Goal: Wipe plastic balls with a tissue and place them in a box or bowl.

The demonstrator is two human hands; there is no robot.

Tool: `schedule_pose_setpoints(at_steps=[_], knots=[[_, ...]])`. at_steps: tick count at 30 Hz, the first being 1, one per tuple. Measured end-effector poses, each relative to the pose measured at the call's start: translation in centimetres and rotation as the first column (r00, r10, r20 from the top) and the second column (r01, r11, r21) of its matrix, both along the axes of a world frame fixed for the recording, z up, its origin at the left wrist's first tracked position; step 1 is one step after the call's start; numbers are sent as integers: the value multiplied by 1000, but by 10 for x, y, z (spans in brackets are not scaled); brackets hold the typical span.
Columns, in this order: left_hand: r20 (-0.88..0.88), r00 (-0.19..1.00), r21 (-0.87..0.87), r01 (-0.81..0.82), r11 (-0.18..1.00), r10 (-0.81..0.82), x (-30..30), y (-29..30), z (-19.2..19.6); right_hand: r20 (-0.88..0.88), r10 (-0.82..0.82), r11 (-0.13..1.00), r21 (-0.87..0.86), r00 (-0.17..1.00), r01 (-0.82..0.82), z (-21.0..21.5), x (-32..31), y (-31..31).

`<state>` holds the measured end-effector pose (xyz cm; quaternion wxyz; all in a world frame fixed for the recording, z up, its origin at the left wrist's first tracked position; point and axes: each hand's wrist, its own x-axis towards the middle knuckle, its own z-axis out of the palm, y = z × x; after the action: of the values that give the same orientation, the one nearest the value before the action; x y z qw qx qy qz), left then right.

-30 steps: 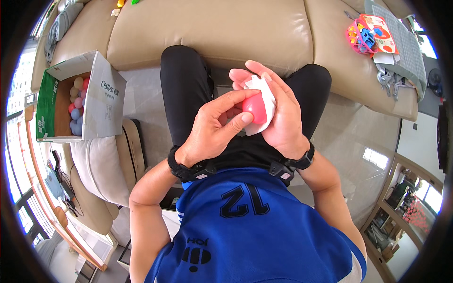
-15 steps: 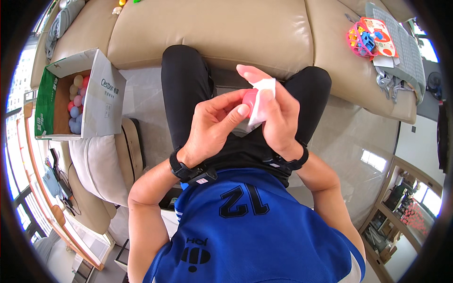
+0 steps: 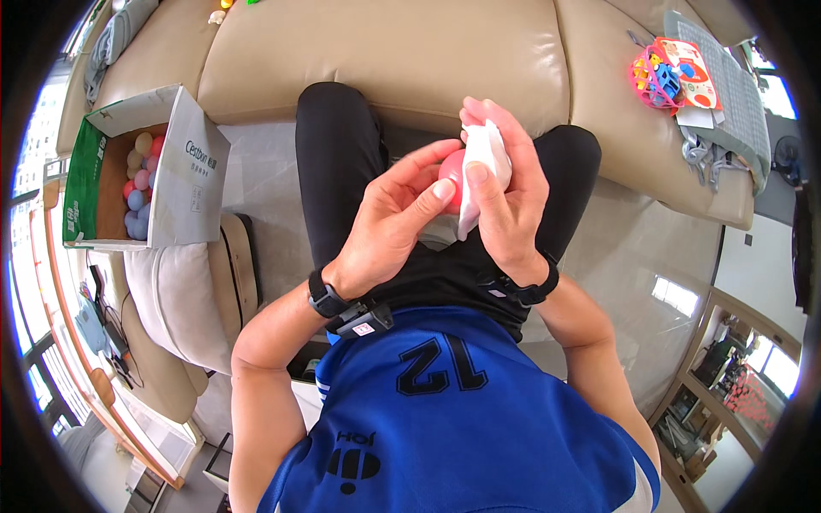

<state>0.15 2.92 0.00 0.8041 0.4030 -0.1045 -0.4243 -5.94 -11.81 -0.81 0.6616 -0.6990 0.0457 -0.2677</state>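
Observation:
Above my lap, a pinkish-red ball sits between my two hands. My left hand grips its left side, with the thumb in front and the fingers behind. A white tissue lies against the ball's right side. My right hand presses the tissue to the ball with its thumb, its fingers stretched upward behind the white sheet. Part of the ball is hidden by the tissue and my fingers.
At the left, an open cardboard box holds several coloured balls. A beige sofa runs across the far side. A pink basket of toys stands on it at the right. A pale cushion lies below the box.
My right hand has turned more upright, its fingers drawn closer together. The tissue now wraps closer around the ball's right side. My left hand has shifted slightly right.

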Motion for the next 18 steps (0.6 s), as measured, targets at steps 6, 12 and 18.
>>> schedule_pose_setpoints(at_steps=[6,12,18], knots=[[341,940,187,-87,979,18,1,1,-4,7,-48,996,70,999,47,-4,-4,8],[-99,995,81,4,997,4,2,0,1,80,-148,849,-500,986,169,-5,-4,-9],[-394,905,-147,114,983,-164,1,3,-8,284,-244,716,-592,927,370,1,-6,-11]])
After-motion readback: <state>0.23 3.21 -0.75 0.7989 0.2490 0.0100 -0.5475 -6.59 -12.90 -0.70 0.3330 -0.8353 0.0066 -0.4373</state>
